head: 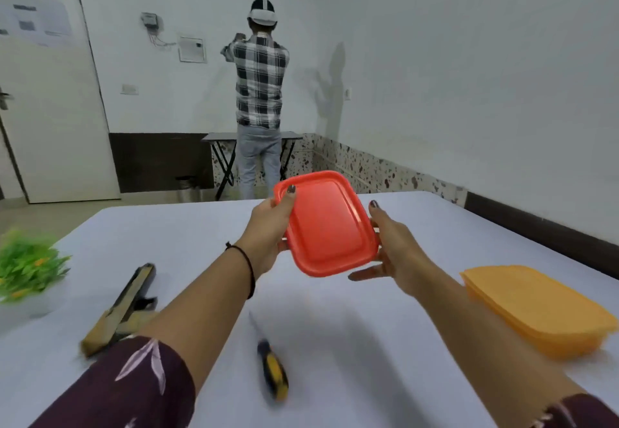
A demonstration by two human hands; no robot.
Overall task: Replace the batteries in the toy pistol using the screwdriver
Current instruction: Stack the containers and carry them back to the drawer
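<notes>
Maroon patterned sleeves [134, 384] frame the shot as both hands lift a red plastic container [330, 226] above the white table [335, 320]. L hand [268, 226] grips its left edge, thumb on top; R hand [395, 246] clasps the right edge, thumb up the side, fingers underneath. Screwdriver [273, 365], yellow-and-black handle, lies on the table btwn the forearms. Toy pistol [124, 307] rests untouched at left, partly under the L arm, near a green plant [26, 265]. Orange container [536, 307] sits at right. Bkgd: a person in a checked shirt [259, 86] faces the wall.
</notes>
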